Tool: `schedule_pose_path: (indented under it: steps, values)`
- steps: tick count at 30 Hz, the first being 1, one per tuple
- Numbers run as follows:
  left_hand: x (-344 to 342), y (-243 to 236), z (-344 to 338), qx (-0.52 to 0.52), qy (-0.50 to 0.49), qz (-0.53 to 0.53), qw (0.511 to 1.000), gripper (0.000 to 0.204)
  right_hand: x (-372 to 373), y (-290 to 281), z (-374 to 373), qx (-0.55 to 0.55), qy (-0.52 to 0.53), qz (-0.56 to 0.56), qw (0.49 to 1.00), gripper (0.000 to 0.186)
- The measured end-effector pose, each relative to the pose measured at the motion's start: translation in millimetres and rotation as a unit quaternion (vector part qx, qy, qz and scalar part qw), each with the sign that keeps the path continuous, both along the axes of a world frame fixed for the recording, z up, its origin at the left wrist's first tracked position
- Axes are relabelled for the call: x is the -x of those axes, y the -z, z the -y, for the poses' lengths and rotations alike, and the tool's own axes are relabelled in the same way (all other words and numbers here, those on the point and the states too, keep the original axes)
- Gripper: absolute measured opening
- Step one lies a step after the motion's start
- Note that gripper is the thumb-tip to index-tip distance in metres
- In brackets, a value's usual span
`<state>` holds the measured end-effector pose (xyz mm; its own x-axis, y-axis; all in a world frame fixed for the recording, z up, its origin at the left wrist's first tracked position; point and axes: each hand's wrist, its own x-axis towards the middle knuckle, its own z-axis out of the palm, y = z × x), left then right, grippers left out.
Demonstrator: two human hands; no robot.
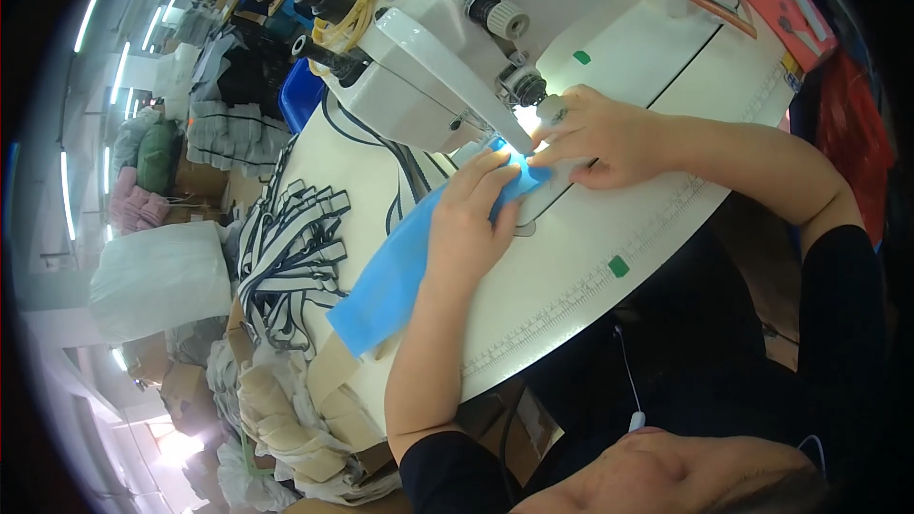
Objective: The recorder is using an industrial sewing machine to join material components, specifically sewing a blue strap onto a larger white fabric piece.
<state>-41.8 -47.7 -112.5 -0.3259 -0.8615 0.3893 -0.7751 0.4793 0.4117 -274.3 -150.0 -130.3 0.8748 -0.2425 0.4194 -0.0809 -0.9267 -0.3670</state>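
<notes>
A strip of bright blue fabric (405,262) lies slantwise on the white sewing machine table, its upper end under the lit needle area of a white sewing machine (447,67). My left hand (471,214) rests on the strip with its fingers stretched flat toward the needle and the thumb apart. From the right, my right hand (609,138) reaches in beside the needle, fingers extended and apart, one fingertip at the fabric's end. The machine head partly hides the other right fingertips. The exact stitching point is washed out by the lamp.
A pile of black-and-white straps (290,262) lies left on the table (571,295), whose front edge curves along a printed ruler. Tweezers (709,8) and a red case (785,14) sit at the far right. Cream cloth (286,400) is heaped at lower left.
</notes>
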Motion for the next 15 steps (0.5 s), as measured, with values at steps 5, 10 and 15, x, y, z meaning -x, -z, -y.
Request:
schedule_pose_path:
  steps: [5, 10, 15]
  values:
    - [4.0, -9.1, 1.0, -0.032, -0.025, -0.025, 0.999, 0.034, 2.9, -1.9, 4.5, -0.078, 0.034, 0.063, 0.994, 0.021]
    - [6.2, -5.1, 1.0, -0.057, -0.073, -0.044, 0.995, 0.032, 0.1, 2.5, 2.6, -0.054, 0.013, 0.056, 0.997, 0.015]
    - [10.4, -4.2, 0.0, -0.048, -0.090, -0.021, 0.995, 0.029, 0.4, 1.9, -1.8, -0.022, -0.007, 0.065, 0.998, 0.019]
